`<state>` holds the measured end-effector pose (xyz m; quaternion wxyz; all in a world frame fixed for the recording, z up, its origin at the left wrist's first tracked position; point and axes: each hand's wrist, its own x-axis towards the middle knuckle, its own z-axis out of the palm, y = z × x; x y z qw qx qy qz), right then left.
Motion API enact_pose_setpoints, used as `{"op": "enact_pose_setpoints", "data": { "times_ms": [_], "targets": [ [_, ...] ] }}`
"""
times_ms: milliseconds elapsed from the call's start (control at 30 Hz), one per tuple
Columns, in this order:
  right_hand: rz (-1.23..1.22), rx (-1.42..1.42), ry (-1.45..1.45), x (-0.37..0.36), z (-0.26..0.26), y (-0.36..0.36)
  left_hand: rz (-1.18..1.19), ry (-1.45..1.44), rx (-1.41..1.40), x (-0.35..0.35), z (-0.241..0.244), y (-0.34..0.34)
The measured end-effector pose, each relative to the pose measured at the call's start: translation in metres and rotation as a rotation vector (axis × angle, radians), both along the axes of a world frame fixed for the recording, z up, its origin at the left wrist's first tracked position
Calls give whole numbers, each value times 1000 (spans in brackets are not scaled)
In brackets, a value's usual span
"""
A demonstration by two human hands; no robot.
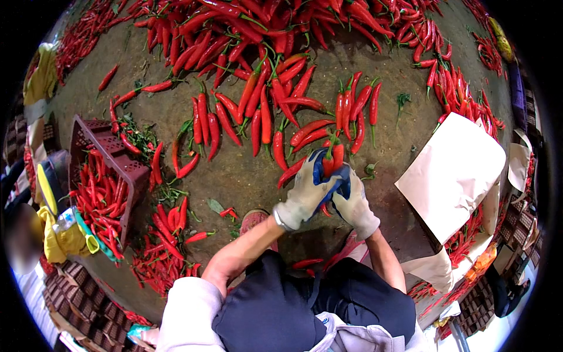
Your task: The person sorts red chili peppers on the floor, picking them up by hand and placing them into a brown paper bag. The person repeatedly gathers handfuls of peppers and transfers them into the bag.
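Both my hands wear white work gloves with blue-coated palms. My left hand and my right hand meet over the floor, closed around a small bunch of red chili peppers. Green stems stick up from the bunch, and one red tip shows below the gloves. Just beyond my hands lie loose red chilies with green stems. A larger pile of red chilies spreads across the floor farther ahead. How many peppers the gloves hide, I cannot tell.
On the left, a tilted maroon plastic crate holds chilies, with another heap nearer me. Cut leaves lie beside it. A paper-lined box with chilies stands on the right. At the left edge is another person in yellow gloves.
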<state>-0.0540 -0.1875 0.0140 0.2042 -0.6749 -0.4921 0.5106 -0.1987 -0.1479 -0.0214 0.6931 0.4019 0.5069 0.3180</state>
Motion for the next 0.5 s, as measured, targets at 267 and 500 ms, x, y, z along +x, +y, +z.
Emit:
{"op": "enact_pose_setpoints", "data": {
  "times_ms": [267,500],
  "targets": [
    [-589,301,8,88,8,78,-243,810,939,-29,52,104],
    [-401,310,-808,141,5,129,-792,1278,940,-13,26,127]
  ]
}}
